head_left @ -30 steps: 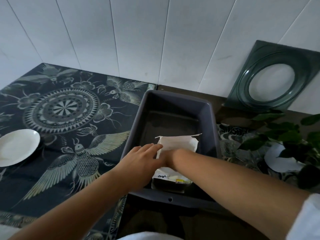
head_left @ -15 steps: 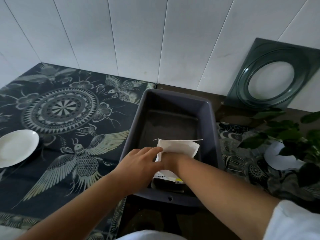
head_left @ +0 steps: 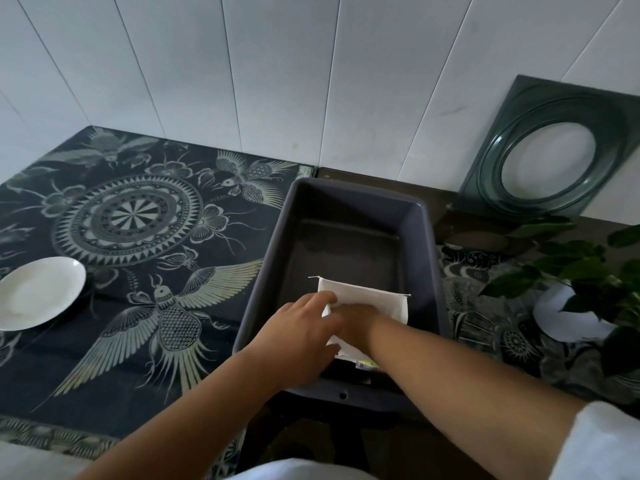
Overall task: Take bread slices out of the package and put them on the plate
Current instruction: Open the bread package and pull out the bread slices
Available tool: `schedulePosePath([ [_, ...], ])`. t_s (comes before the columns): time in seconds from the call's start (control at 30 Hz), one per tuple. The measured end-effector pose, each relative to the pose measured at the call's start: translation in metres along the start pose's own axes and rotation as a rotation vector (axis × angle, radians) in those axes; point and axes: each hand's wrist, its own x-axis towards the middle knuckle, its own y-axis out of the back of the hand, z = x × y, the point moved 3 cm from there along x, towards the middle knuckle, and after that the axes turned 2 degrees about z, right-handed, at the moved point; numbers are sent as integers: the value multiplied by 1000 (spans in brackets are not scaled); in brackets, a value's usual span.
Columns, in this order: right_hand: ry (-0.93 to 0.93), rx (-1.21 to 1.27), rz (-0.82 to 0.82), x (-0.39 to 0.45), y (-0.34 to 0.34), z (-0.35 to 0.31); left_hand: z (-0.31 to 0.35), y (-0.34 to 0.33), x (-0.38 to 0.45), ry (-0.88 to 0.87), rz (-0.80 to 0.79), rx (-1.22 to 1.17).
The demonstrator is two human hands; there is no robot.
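A white paper bread package (head_left: 374,299) stands in the near end of a dark grey plastic bin (head_left: 424,244). My left hand (head_left: 301,337) grips the package's left edge, fingers curled over it. My right hand (head_left: 356,315) reaches into the package's open top, and its fingers are hidden inside. No bread slice shows. The white plate (head_left: 34,292) lies bare on the patterned cloth at the far left, well away from both hands.
A dark cloth with bird and mandala prints (head_left: 138,237) covers the table left of the bin. A green glass dish (head_left: 554,150) leans on the white panelled wall at the back right. A leafy plant in a white pot (head_left: 571,317) stands right of the bin.
Both hands stay on the package in the bin. The package's top edge has tilted slightly and my right hand sits a little deeper in it.
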Motion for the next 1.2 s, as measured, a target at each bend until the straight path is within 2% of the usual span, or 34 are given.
schedulePosePath([
  [0.1,4,-139,-37,-3,7,1,-6,-5,0,68,24,-127],
  [0.3,17,-232,-75,-17,31,-1,-9,-14,-7,122,123,-337],
  [0.37,13,-249,11,-29,41,-1,-10,-16,-10,153,143,-381],
  [0.5,129,-323,284,-59,64,1,-8,-14,-11,133,165,-393],
  [0.63,203,-369,397,-80,87,7,-7,-10,-11,136,207,-434],
  [0.83,231,-446,443,-116,121,9,-6,7,-9,228,295,-607],
  [0.9,253,-456,459,-132,138,4,-2,25,0,211,333,-692],
  [1.03,325,-460,451,-163,169,-15,17,68,21,93,298,-965],
  [1.2,341,-424,422,-185,187,-28,32,92,26,108,390,-1128],
])
